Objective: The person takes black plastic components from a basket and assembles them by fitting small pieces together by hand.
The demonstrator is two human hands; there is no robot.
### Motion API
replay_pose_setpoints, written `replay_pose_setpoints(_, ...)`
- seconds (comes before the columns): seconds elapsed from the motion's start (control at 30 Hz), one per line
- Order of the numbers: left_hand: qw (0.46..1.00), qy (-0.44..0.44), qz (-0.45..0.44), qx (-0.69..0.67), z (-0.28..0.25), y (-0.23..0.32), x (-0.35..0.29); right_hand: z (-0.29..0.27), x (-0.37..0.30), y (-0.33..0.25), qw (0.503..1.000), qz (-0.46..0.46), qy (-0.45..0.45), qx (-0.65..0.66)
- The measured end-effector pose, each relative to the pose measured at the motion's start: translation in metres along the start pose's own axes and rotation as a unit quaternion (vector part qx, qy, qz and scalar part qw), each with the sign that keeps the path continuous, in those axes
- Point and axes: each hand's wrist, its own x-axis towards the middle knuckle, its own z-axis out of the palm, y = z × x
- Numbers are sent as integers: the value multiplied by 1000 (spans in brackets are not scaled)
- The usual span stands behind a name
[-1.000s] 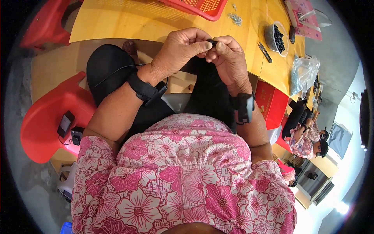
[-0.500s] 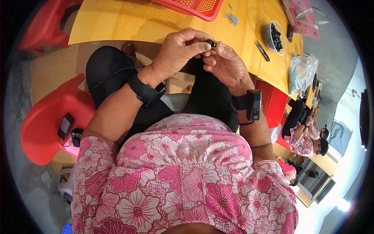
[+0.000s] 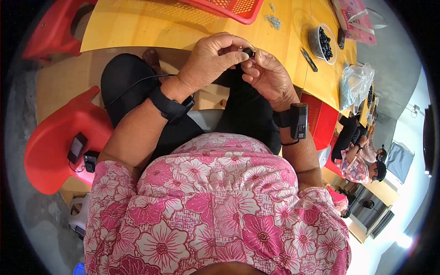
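Fingers [image 3: 237, 57] of the left hand [image 3: 207, 62] pinch a small black piece [image 3: 248, 52] near twelve o'clock; the right hand [image 3: 271, 75] meets its three-o'clock side, grip unclear. I judge it light, firm, slippery: hold its rounded sides.

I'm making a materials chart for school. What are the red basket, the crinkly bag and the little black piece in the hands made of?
Red basket: likely hard plastic, glossy, with lattice holes.
Crinkly bag: probably thin plastic, shiny and see-through.
Little black piece: maybe plastic or rubber; dark, but too small to tell.
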Motion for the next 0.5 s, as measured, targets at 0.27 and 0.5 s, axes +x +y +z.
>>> replay_pose_setpoints(0.27, 995, 22, 61, 75, -6, 3, 1, 1, 2, -2, 999, 17, 19, -30)
replay_pose_setpoints(0.5, 990, -24, 79, 112, -12, 6, 1, -5, 2, -5, 996, 42, -11, -78)
